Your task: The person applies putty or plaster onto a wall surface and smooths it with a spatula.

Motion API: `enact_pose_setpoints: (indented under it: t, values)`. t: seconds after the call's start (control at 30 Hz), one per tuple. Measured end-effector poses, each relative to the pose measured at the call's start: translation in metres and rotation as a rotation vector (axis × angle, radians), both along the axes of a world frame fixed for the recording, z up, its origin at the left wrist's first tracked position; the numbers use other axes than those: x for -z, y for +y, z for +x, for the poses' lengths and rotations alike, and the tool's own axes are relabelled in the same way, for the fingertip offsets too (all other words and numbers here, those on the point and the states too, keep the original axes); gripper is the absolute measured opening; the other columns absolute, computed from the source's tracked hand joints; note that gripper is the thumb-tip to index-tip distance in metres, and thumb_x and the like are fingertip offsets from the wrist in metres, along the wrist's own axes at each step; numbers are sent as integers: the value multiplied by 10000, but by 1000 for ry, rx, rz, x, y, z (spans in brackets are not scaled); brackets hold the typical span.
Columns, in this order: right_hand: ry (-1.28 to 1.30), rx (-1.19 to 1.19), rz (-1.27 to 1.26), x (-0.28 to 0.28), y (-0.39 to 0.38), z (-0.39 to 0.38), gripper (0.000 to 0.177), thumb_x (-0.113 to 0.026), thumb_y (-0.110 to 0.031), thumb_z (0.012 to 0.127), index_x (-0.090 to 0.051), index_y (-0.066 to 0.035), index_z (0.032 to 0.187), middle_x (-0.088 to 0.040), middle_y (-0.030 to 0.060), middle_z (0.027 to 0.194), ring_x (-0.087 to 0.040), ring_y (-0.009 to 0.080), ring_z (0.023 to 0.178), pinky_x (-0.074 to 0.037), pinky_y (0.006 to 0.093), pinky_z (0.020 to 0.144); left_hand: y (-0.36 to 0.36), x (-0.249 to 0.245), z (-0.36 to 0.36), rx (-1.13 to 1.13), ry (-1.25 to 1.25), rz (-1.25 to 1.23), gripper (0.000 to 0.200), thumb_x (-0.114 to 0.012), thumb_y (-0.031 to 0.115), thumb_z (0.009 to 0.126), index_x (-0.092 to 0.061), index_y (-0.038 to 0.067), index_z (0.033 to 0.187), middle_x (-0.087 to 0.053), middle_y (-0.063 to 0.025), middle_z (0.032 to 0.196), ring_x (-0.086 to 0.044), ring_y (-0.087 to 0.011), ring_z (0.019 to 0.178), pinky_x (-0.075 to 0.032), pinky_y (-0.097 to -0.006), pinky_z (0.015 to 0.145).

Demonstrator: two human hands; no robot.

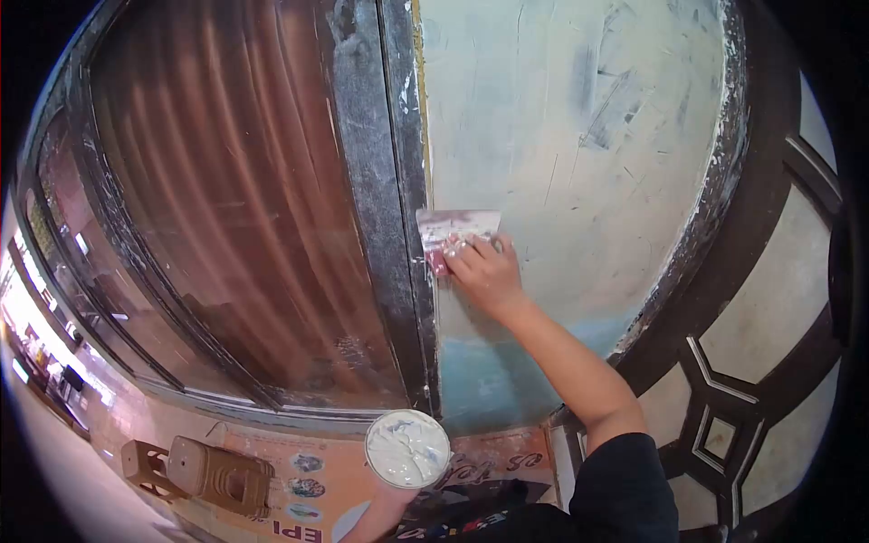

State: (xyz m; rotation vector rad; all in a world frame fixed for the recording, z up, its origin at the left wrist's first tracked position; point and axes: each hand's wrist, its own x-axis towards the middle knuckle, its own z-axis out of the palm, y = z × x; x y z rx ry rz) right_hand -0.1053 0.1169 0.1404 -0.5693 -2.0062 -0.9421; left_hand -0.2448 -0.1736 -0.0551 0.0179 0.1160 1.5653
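Observation:
My right hand point(487, 276) is closed around a wide putty knife point(460, 222) with a reddish handle. Its metal blade lies against the wall panel point(579, 199), close to the dark frame post point(376, 181). The panel is pale, with grey smears and a bluish lower part. White smudges mark my fingers. Low in front of me, my left hand point(391, 496) supports a round tub point(407, 450) full of whitish putty from below. Most of the left fingers are hidden under the tub.
A glazed window point(226, 208) with a brown curtain behind it fills the left side. On the right is a dark panelled door point(742, 362). Brown plastic stools point(217, 471) stand at lower left, near a printed orange banner point(299, 452) spread on the floor.

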Motion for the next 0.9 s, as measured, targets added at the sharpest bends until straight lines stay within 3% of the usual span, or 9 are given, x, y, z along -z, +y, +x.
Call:
enact_pose_setpoints:
  t: [0.07, 0.23, 0.3, 0.37, 0.53, 0.7, 0.8, 0.83, 0.9]
  values:
    - [-18, 14, -4, 36, 4, 1, 287, -727, -316, 770, -697, -208, 1035, -683, -54, 1098, -601, 153, 1072, -334, 455, 976, -5, 0, 0, -4, -6, -23, 577, -361, 498, 995, -469, 119, 1416, -502, -134, 1440, -480, -352, 1324, -363, -565, 1118]
    - [78, -68, -31, 111, 4, -2, 213, -649, -302, 823, -681, -218, 1016, -658, -56, 1053, -580, 149, 1061, -363, 451, 912, -18, 1, -1, -69, 38, -45, 565, -360, 513, 992, -488, 142, 1399, -496, -111, 1449, -465, -345, 1334, -346, -576, 1122]
    - [15, -30, -84, 141, 1, 1, 319, -760, -361, 746, -698, -212, 1021, -680, -56, 1095, -592, 145, 1033, -374, 441, 898, -23, 10, -3, -77, 29, -84, 568, -358, 516, 991, -491, 141, 1397, -498, -111, 1449, -469, -347, 1331, -347, -577, 1121]
    - [-6, -79, -119, 179, -1, 5, 324, -757, -356, 751, -696, -206, 1031, -677, -51, 1068, -592, 157, 1031, -392, 449, 874, -25, 18, -5, -83, 16, -114, 571, -356, 519, 991, -495, 140, 1395, -499, -111, 1448, -473, -348, 1327, -348, -578, 1119]
    - [-221, -35, -514, 267, -31, 23, 302, -714, -308, 802, -676, -206, 1085, -665, -44, 1056, -576, 172, 1058, -400, 482, 882, -30, 21, -4, -88, 20, -121, 607, -368, 543, 974, -485, 131, 1404, -497, -124, 1450, -468, -361, 1330, -351, -577, 1118]
    - [-199, -65, -536, 268, -60, 42, 313, -711, -278, 795, -678, -176, 1088, -668, 3, 1037, -587, 188, 1035, -406, 488, 908, -26, 8, 2, -101, 29, -59, 592, -383, 519, 972, -493, 130, 1405, -499, -115, 1454, -471, -366, 1331, -351, -577, 1119]
    - [17, -111, -905, 243, -73, 58, 274, -667, -149, 806, -690, -139, 1079, -677, 93, 995, -629, 233, 964, -437, 419, 938, -20, -1, 8, -82, 24, -88, 572, -388, 516, 975, -507, 140, 1389, -515, -107, 1437, -475, -359, 1325, -350, -588, 1114]
    - [19, -107, -910, 236, -73, 61, 274, -667, -149, 806, -690, -139, 1079, -677, 93, 995, -629, 233, 964, -437, 419, 938, -21, -3, 10, -70, 31, -92, 561, -386, 515, 979, -514, 149, 1384, -524, -103, 1426, -474, -355, 1324, -344, -599, 1111]
    - [541, -155, -1362, 220, -72, 69, 281, -597, -67, 853, -668, -86, 1124, -685, 97, 1023, -639, 216, 980, -484, 371, 882, -11, 7, 13, -88, 86, -96, 567, -389, 526, 975, -512, 160, 1390, -517, -96, 1437, -463, -354, 1337, -330, -611, 1117]
